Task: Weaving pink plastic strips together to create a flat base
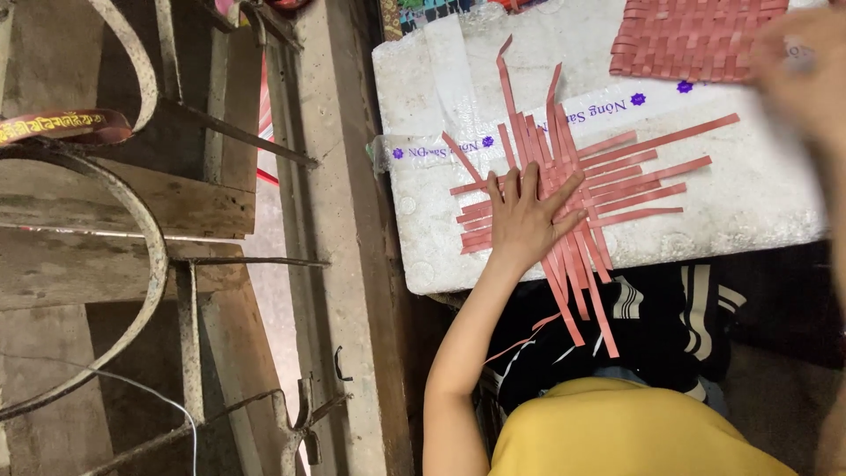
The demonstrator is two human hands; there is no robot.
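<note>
The left hand [526,216] lay flat and spread, fingers splayed, pinning a half-woven cross of red strips [564,189] on the white foam surface [749,211] at mid-frame; it gripped nothing. The right hand [806,75], blurred at the upper right edge, sat beside a finished red woven mat [692,35]; its grasp could not be told. The weaving looked midway; a further strip would likely need threading over and under while the crossing was held down.

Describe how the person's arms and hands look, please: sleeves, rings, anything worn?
The left hand and its forearm are bare: no glove, watch or ring visible. The right hand is blurred, so nothing worn can be told. A yellow top covers the body; no sleeve reaches the left forearm.
</note>
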